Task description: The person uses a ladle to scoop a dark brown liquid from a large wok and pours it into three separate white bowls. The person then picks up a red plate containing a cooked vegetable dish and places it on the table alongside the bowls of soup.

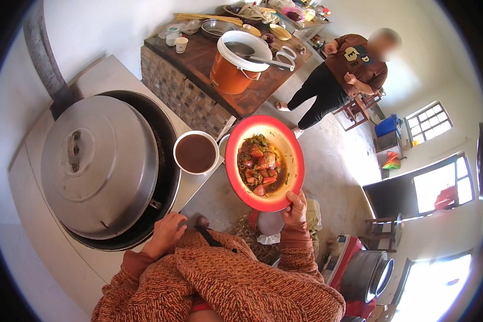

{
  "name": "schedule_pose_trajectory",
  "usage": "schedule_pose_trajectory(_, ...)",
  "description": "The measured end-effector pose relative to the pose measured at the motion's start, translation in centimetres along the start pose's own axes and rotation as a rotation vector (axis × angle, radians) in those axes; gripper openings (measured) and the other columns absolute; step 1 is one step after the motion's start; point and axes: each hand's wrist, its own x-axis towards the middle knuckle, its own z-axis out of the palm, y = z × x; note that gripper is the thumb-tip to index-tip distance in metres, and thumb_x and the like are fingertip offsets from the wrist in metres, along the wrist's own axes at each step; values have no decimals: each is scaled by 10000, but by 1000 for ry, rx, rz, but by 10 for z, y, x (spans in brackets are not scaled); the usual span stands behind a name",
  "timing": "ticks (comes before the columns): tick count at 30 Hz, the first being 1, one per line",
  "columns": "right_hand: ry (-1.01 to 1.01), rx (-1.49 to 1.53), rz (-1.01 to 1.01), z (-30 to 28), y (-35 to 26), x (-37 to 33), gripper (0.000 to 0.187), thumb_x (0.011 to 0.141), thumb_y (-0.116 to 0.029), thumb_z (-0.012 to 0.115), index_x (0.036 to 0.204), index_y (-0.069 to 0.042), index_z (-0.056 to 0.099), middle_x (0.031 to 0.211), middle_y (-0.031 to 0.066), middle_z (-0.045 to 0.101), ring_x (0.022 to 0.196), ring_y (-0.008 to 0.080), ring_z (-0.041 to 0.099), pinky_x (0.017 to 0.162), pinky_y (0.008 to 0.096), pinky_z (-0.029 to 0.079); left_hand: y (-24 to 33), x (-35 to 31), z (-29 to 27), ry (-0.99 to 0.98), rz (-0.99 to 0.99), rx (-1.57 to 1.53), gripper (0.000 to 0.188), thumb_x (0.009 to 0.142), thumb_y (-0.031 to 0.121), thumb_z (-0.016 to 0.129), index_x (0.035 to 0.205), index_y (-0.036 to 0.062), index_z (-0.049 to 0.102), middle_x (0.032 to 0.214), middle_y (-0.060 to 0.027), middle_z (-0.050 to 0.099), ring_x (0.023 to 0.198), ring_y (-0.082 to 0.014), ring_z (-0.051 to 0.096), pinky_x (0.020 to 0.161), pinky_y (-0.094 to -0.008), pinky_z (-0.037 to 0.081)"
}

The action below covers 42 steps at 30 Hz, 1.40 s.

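Rustic kitchen, concrete stove (86, 80) at 9 o'clock. Right hand (295, 210) pinches red plate (236, 161) rim, carrying stage; left hand (167, 232) rests loosely open beside wok (163, 161). Next: keep plate level.

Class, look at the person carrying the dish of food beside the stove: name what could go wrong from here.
1. The right hand grips the red plate by one rim only, over the floor; it could tip and spill its saucy food.
2. The plate sits close to the full cup at the stove's edge and might knock it.
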Motion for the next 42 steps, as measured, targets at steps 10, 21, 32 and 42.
schedule_pose_trajectory(10, -21, 15, -2, 1, 1, -3, 215, 863, -101, 534, 1048, 4, 497, 668, 35, 543, 402, 39, 391, 302, 164, 335, -1, -2, 0, 12, 4, 1, 203, 717, 95, 667, 902, 83, 583, 852, -81, 579, 790, -291, 582, 652, -380, 468)
schedule_pose_trajectory(21, -34, 41, 3, 3, -1, -2, 241, 860, -99, 545, 1069, 8, 498, 685, 40, 555, 402, 39, 392, 303, 163, 339, 1, -3, -2, 38, 27, -4, 212, 709, 68, 669, 900, 77, 579, 846, -83, 580, 790, -294, 582, 655, -376, 471)
schedule_pose_trajectory(32, -54, 78, 24, -4, -1, 0, 235, 848, -86, 571, 1057, -11, 495, 713, 56, 576, 413, 53, 427, 314, 188, 343, 0, -3, 2, 17, 6, -2, 212, 716, 84, 664, 905, 80, 568, 856, -81, 568, 813, -293, 575, 659, -384, 466)
schedule_pose_trajectory(42, -16, 44, 24, -11, -1, 3, 223, 849, -95, 567, 1042, -15, 491, 700, 46, 565, 406, 51, 413, 311, 180, 331, -18, 21, 20, -30, 72, 218, 350, 726, 90, 650, 1040, 63, 497, 999, -118, 506, 933, -320, 518, 731, -413, 448)
